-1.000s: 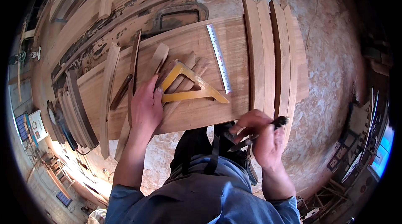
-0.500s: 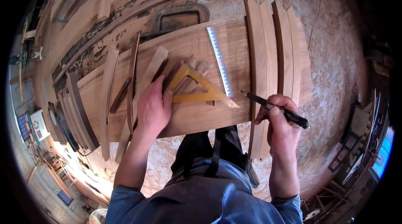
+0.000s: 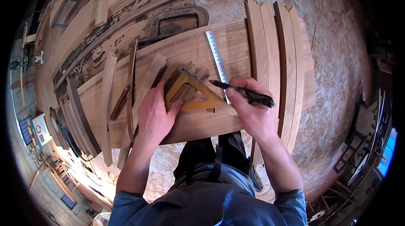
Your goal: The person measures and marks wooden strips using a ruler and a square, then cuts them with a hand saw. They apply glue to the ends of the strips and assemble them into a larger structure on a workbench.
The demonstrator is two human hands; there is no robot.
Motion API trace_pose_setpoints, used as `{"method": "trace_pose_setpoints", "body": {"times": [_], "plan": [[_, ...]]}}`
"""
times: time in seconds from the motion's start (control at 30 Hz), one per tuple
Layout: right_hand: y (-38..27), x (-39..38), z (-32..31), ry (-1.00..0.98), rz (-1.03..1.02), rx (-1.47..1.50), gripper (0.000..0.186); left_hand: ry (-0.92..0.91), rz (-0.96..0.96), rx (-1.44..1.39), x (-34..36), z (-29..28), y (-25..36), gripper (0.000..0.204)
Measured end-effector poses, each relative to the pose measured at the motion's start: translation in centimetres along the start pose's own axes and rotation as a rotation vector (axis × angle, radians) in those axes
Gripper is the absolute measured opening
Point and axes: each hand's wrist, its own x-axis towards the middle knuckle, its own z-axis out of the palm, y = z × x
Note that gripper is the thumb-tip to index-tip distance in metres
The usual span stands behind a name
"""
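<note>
We see a wide board with long wood strips lying across its right end; these look stiff and rather heavy. Near the board's middle, toward the near edge, a yellow set square lies over short sticks. We think it is light, stiff and a bit slippery, good to hold by its left side. Our left hand is clamped there, thumb on the frame; we can't tell if it grips the sticks too. A thin ruler runs from the far edge toward our right hand; it may bend, so we'd lift it by its sides. That hand pinches a black pen, light and hard, easiest held near its tip.
</note>
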Motion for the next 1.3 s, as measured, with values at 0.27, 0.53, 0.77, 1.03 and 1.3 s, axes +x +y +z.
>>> {"method": "trace_pose_setpoints", "body": {"times": [0.27,0.53,0.77,1.03,1.3], "plan": [[0.3,1.8,1.3,-0.072,-0.053,-0.11,0.02,-0.168,-0.073,0.046,0.3,-1.2,1.1,0.093],[1.2,2.6,1.7,-0.098,-0.098,-0.156,0.023,-0.184,-0.047,0.033,0.1,-0.5,0.5,0.098],[1.2,3.0,1.8,-0.109,-0.099,-0.178,0.022,-0.179,-0.023,0.024,0.0,-0.4,0.3,0.097],[1.0,3.1,1.8,-0.111,-0.056,-0.133,0.021,-0.17,-0.022,-0.022,-0.3,-0.2,-0.1,0.097],[1.1,3.2,1.8,-0.14,-0.076,-0.138,0.021,-0.165,-0.017,-0.02,-0.3,-0.3,-0.1,0.097]]}}
